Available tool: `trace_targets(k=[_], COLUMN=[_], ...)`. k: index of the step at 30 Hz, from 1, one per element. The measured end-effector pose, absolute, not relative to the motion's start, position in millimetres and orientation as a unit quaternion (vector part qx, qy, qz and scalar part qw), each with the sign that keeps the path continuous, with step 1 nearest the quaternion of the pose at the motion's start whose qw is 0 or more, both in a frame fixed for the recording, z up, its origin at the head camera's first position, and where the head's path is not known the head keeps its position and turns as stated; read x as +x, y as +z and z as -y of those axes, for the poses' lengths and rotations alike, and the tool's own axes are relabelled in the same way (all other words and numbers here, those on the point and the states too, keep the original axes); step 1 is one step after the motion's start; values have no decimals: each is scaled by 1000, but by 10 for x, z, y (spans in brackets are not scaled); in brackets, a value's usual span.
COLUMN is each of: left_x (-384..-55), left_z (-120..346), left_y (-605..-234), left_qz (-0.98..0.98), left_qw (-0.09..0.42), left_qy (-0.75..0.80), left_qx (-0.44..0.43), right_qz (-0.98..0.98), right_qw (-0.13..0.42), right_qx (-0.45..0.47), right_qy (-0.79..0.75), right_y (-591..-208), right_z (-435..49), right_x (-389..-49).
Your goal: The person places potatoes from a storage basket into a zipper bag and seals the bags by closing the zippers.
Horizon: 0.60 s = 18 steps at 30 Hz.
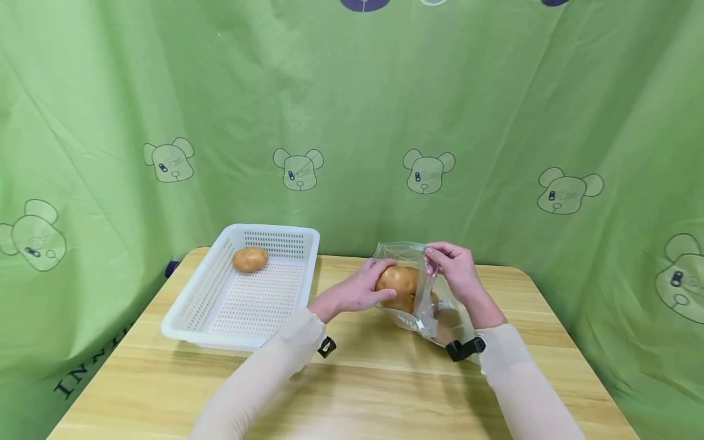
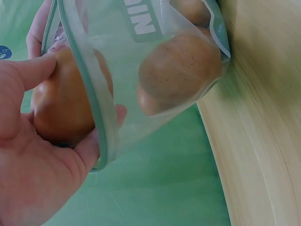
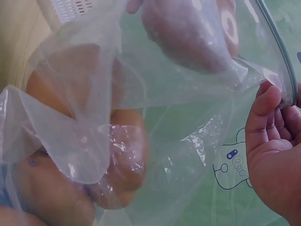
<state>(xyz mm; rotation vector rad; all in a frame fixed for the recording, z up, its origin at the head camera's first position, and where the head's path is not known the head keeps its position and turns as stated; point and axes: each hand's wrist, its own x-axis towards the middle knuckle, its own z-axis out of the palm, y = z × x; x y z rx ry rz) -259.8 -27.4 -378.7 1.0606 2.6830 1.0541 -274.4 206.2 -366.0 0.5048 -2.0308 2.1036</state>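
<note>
My left hand (image 1: 360, 288) grips a smooth brown potato (image 2: 63, 106), thumb and fingers spread around it. This potato sits at the mouth of a clear zip bag (image 2: 127, 61) with a green edge, part of it behind the plastic. On the right, my other hand (image 1: 455, 269) pinches the bag's upper edge between thumb and fingers, drawing the film taut. Several more potatoes (image 3: 124, 165) lie inside the bag, blurred by the folds of plastic in the right wrist view.
A white perforated basket (image 1: 275, 228) stands on the left of the wooden table (image 1: 363, 397), with one potato (image 1: 250, 260) at its far left corner. A green curtain (image 1: 352, 110) with bear heads hangs right behind the table. Black straps (image 1: 464, 349) circle the wrists.
</note>
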Motion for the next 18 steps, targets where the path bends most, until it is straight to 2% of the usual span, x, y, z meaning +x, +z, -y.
trace_targets(k=[7, 18], left_x=[-2602, -2677], left_z=[211, 130], left_y=[-3800, -3828], left_qz=[-873, -864], left_qw=[55, 24], left_qy=[330, 395], left_qx=[355, 311], right_qz=[681, 681], right_qw=[86, 95], right_qx=[169, 176], right_qy=[707, 704], right_y=[-3624, -3594], right_z=[-2075, -2086], right_x=[-2741, -2751])
